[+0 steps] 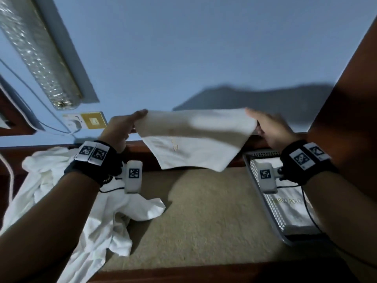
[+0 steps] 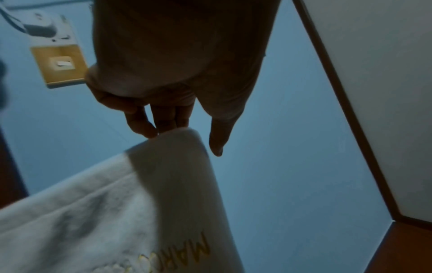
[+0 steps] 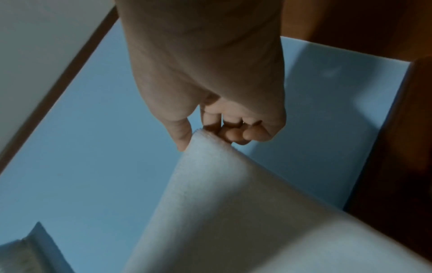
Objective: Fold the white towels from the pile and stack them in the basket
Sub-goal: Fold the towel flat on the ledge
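A white towel (image 1: pixel 195 137) with gold lettering hangs in the air above the beige tabletop, stretched between both hands. My left hand (image 1: pixel 130 125) pinches its upper left corner (image 2: pixel 177 136); the thumb stands apart in the left wrist view. My right hand (image 1: pixel 263 127) pinches the upper right corner (image 3: pixel 203 140) between thumb and curled fingers. The pile of crumpled white towels (image 1: pixel 85 211) lies at the left of the table. A white mesh basket (image 1: pixel 271 209) at the right holds a folded towel (image 1: pixel 293 205) with gold letters.
The beige tabletop (image 1: pixel 204 217) has a dark wooden rim. A blue wall stands behind, with a gold switch plate (image 1: pixel 93 120), a socket and white cable at the left. A brown wooden panel (image 1: pixel 350 99) rises at the right.
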Motion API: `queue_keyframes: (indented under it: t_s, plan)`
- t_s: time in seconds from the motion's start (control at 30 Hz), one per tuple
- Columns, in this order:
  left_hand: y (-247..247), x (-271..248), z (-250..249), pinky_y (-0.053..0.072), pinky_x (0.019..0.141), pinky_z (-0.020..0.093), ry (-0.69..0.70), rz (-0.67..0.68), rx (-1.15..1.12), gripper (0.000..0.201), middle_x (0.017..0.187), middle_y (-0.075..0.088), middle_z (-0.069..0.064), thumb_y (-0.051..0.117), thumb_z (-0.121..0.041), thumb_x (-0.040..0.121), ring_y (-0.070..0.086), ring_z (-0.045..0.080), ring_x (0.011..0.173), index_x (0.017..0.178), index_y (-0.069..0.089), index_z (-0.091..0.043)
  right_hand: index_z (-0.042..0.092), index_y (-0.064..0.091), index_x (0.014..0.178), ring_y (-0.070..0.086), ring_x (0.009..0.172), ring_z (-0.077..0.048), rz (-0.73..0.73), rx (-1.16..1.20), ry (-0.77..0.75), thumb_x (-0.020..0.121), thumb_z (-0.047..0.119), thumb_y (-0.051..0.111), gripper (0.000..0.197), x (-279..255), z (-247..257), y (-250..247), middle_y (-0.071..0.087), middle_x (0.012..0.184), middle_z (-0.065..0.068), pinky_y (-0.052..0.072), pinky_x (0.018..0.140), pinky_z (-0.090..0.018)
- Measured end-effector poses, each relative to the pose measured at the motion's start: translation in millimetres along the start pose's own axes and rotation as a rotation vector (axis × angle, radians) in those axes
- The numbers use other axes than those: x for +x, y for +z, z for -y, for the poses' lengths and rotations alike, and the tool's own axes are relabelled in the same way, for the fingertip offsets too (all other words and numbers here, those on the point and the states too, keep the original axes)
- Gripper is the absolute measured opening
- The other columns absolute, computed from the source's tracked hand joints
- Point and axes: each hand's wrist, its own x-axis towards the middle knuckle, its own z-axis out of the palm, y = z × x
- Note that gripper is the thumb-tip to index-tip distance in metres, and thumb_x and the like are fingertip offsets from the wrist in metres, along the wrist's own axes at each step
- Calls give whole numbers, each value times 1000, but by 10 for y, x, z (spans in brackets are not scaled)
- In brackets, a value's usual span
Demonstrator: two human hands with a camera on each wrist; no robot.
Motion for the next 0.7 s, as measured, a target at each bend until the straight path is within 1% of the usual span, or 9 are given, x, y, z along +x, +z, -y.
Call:
queue_keyframes:
  t_s: [0.1, 0.17, 0.2, 0.3, 0.43, 0.5, 0.57, 0.63, 0.7]
  plan:
    - [-26, -168, 427, 47, 61, 21, -28, 1, 9, 21, 84, 68, 2, 80, -27, 89, 65, 15, 71, 88, 67, -11, 4, 77, 84, 72, 73, -18, 31, 1, 54, 85, 30, 82, 26, -250, -410, -18, 78, 82, -10, 60, 73, -40]
    - [-50, -360, 808, 42, 48, 15, -97, 30, 38, 15, 74, 64, 1, 74, -17, 94, 61, 5, 53, 84, 65, -11, 7, 75, 80, 65, 64, -14, 54, 3, 150, 88, 22, 78, 17, -475, -769, -45, 71, 73, -6, 52, 62, -24]
    - [-81, -475, 1035, 40, 45, 16, -142, 60, 53, 15, 69, 60, 1, 71, -15, 94, 56, 4, 46, 82, 64, -11, 11, 73, 77, 59, 61, -15, 60, -33, 211, 90, 22, 76, 17, -605, -977, -53, 65, 69, -3, 45, 58, -23]
    - [-240, -787, 1867, 36, 61, 31, -279, 115, 125, 20, 76, 59, 8, 79, -26, 85, 51, 16, 62, 85, 69, -9, 13, 69, 82, 46, 66, -17, 79, -153, 341, 88, 25, 75, 15, -1062, -1616, -102, 53, 74, -5, 33, 59, -30]
    - [-416, -1359, 2874, 30, 56, 29, -410, 184, 221, 36, 59, 57, 1, 81, -37, 70, 45, 18, 57, 75, 70, -3, 12, 72, 83, 51, 70, -17, 94, -249, 517, 77, 30, 82, 22, -1695, -2439, -243, 59, 76, -1, 37, 63, -31]
    - [-487, -1627, 3276, 30, 59, 30, -438, 258, 274, 36, 62, 54, 0, 84, -39, 76, 46, 17, 61, 71, 70, -6, 14, 68, 88, 54, 84, -21, 148, -308, 585, 86, 28, 82, 20, -2004, -2805, -298, 59, 81, 1, 43, 74, -34]
    - [-542, -1821, 3635, 32, 61, 30, -438, 334, 325, 40, 58, 50, -5, 78, -30, 91, 47, 11, 57, 56, 61, -21, 13, 65, 92, 59, 90, -23, 191, -402, 622, 90, 28, 79, 20, -2274, -3156, -366, 63, 85, 1, 46, 83, -37]
    - [-561, -1966, 3947, 34, 62, 31, -426, 350, 354, 42, 58, 50, -5, 75, -27, 94, 47, 11, 56, 57, 58, -19, 2, 73, 88, 70, 90, -29, 229, -445, 623, 93, 24, 74, 23, -2509, -3437, -416, 75, 89, -10, 50, 86, -42]
    - [-558, -2069, 4179, 41, 64, 32, -440, 352, 376, 30, 62, 62, 0, 76, -27, 94, 54, 14, 59, 70, 71, -10, -3, 77, 92, 73, 97, -35, 242, -496, 655, 97, 18, 69, 23, -2703, -3690, -463, 77, 94, -19, 53, 87, -42]
